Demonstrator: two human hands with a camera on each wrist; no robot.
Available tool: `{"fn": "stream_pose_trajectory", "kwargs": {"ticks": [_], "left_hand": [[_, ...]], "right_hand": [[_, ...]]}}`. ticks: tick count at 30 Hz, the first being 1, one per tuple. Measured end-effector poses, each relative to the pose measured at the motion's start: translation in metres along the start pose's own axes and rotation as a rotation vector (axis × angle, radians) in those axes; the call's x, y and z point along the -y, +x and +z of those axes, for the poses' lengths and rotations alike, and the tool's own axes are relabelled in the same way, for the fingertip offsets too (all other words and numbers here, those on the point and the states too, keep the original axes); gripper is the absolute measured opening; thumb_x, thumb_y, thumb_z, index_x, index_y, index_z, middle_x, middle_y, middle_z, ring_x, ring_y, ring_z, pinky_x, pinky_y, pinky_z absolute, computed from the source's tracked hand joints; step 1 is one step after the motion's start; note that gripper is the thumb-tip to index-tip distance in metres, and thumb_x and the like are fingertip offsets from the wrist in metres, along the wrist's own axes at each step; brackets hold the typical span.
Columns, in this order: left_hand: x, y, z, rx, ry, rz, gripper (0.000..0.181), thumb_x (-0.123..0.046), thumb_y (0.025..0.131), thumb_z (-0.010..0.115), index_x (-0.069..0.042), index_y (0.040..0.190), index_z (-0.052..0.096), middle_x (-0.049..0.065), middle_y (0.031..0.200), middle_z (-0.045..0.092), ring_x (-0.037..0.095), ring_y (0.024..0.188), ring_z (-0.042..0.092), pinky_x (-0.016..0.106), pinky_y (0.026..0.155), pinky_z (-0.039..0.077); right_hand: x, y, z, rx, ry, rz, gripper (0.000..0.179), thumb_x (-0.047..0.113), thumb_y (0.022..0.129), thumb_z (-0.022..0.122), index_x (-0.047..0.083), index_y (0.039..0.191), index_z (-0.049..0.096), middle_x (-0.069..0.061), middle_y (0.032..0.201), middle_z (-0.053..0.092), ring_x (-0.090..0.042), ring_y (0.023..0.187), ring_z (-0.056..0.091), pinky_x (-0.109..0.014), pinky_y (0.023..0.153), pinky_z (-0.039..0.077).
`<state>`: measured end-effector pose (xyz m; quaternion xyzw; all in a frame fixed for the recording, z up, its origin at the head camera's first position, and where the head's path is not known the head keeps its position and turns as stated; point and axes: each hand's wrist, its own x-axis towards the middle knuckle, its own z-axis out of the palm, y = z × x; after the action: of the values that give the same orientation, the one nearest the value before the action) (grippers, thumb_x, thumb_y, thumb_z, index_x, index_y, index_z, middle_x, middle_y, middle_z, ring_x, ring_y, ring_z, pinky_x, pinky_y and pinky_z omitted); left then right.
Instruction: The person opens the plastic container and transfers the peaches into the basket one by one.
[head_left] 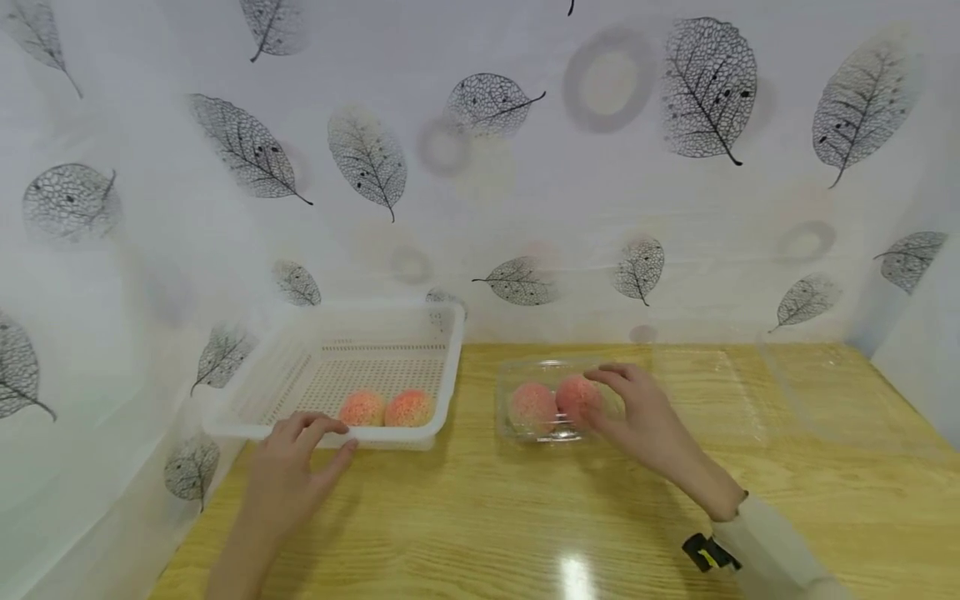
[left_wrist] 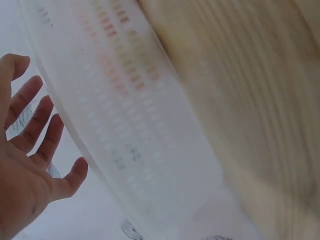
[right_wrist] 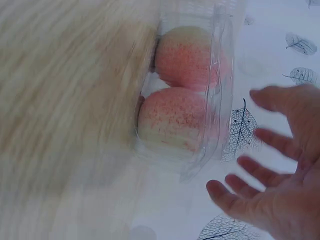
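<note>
A white perforated plastic basket (head_left: 262,431) stands at the left, with two pink-and-yellow peaches, a left peach (head_left: 362,408) and a right peach (head_left: 409,408), near its front wall. My left hand (head_left: 296,467) is at the basket's front rim, fingers loosely bent and holding nothing. Right of the basket is a clear plastic box (head_left: 551,364) with two more peaches side by side, a left one (head_left: 532,406) and a right one (right_wrist: 172,120). Over the box's right side, my right hand (head_left: 645,417) has its fingers spread and bent; the right wrist view shows them apart from the peaches.
Further clear plastic pieces, one nearer (head_left: 720,408) and one farther right (head_left: 817,375), lie on the wooden table (head_left: 450,525). A white leaf-patterned sheet (head_left: 525,208) hangs behind the table and along its left side. A black strap (head_left: 708,552) shows near the right sleeve.
</note>
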<state>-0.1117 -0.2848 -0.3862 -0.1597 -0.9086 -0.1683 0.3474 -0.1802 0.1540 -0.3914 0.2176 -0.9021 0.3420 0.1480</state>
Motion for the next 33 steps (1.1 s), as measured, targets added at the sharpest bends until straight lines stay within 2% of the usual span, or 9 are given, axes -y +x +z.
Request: {"fn": "stream_pose_trajectory", "kwargs": {"ticks": [4, 7, 15, 19, 22, 24, 29, 31, 33], "left_hand": [[-0.013, 0.005, 0.009, 0.023, -0.083, 0.05, 0.027, -0.012, 0.075, 0.088, -0.018, 0.096, 0.072, -0.002, 0.097, 0.069, 0.022, 0.091, 0.064, 0.048, 0.076, 0.049], [-0.025, 0.007, 0.015, 0.052, -0.141, 0.065, 0.026, -0.01, 0.077, 0.087, -0.02, 0.095, 0.071, -0.009, 0.098, 0.066, 0.014, 0.091, 0.06, 0.041, 0.079, 0.047], [-0.061, 0.009, 0.025, 0.137, -0.279, 0.109, 0.025, -0.009, 0.082, 0.084, -0.024, 0.097, 0.071, -0.017, 0.102, 0.064, 0.005, 0.096, 0.06, 0.027, 0.087, 0.051], [-0.079, 0.008, 0.031, 0.189, -0.398, 0.087, 0.023, -0.009, 0.087, 0.08, -0.025, 0.101, 0.07, -0.019, 0.104, 0.063, 0.004, 0.099, 0.062, 0.024, 0.09, 0.055], [-0.095, 0.007, 0.036, 0.308, -0.505, 0.002, 0.015, -0.02, 0.094, 0.075, -0.03, 0.104, 0.069, -0.021, 0.108, 0.063, 0.003, 0.104, 0.063, 0.029, 0.094, 0.056], [-0.106, 0.007, 0.041, 0.428, -0.575, -0.089, 0.01, -0.031, 0.098, 0.071, -0.032, 0.107, 0.068, -0.022, 0.11, 0.065, 0.003, 0.106, 0.063, 0.032, 0.096, 0.056], [-0.118, 0.015, 0.056, 0.73, -0.833, -0.353, 0.028, -0.035, 0.101, 0.065, -0.016, 0.121, 0.068, -0.004, 0.113, 0.071, 0.011, 0.105, 0.065, 0.026, 0.09, 0.055], [-0.118, 0.018, 0.063, 0.801, -0.9, -0.429, 0.034, -0.032, 0.102, 0.064, -0.008, 0.127, 0.065, 0.003, 0.113, 0.071, 0.013, 0.104, 0.066, 0.024, 0.086, 0.055], [-0.117, 0.021, 0.071, 0.823, -0.921, -0.479, 0.038, -0.03, 0.102, 0.063, -0.005, 0.13, 0.062, 0.005, 0.113, 0.07, 0.015, 0.104, 0.065, 0.024, 0.085, 0.055]], "right_hand": [[-0.001, 0.006, 0.01, -0.037, 0.007, -0.309, 0.038, 0.005, 0.08, 0.084, 0.006, 0.116, 0.071, -0.02, 0.123, 0.065, -0.038, 0.113, 0.063, -0.055, 0.09, 0.056], [-0.002, 0.008, 0.015, -0.043, -0.012, -0.443, 0.039, 0.005, 0.076, 0.087, 0.007, 0.113, 0.072, -0.015, 0.117, 0.067, -0.031, 0.109, 0.063, -0.047, 0.088, 0.056], [-0.004, 0.006, 0.017, 0.024, -0.177, -0.424, 0.042, 0.019, 0.078, 0.087, 0.009, 0.117, 0.073, -0.013, 0.125, 0.069, -0.034, 0.12, 0.061, -0.056, 0.094, 0.055], [-0.004, 0.006, 0.018, 0.011, -0.23, -0.431, 0.042, 0.021, 0.077, 0.087, 0.01, 0.115, 0.074, -0.013, 0.124, 0.07, -0.035, 0.12, 0.062, -0.056, 0.09, 0.057], [-0.004, 0.006, 0.019, -0.005, -0.263, -0.432, 0.041, 0.021, 0.077, 0.087, 0.009, 0.114, 0.074, -0.013, 0.122, 0.071, -0.037, 0.119, 0.063, -0.057, 0.089, 0.057], [-0.004, 0.006, 0.02, -0.005, -0.282, -0.427, 0.041, 0.021, 0.078, 0.087, 0.009, 0.115, 0.075, -0.014, 0.123, 0.071, -0.038, 0.119, 0.063, -0.057, 0.089, 0.057], [-0.003, 0.006, 0.021, 0.028, -0.32, -0.382, 0.043, 0.025, 0.08, 0.086, 0.01, 0.118, 0.074, -0.015, 0.127, 0.07, -0.039, 0.122, 0.062, -0.058, 0.092, 0.056], [-0.002, 0.007, 0.022, 0.042, -0.332, -0.367, 0.044, 0.026, 0.081, 0.085, 0.01, 0.12, 0.074, -0.015, 0.128, 0.069, -0.039, 0.123, 0.062, -0.059, 0.094, 0.055], [-0.001, 0.007, 0.023, 0.05, -0.346, -0.366, 0.044, 0.026, 0.08, 0.085, 0.01, 0.12, 0.073, -0.014, 0.127, 0.07, -0.039, 0.123, 0.062, -0.059, 0.095, 0.055]]}}
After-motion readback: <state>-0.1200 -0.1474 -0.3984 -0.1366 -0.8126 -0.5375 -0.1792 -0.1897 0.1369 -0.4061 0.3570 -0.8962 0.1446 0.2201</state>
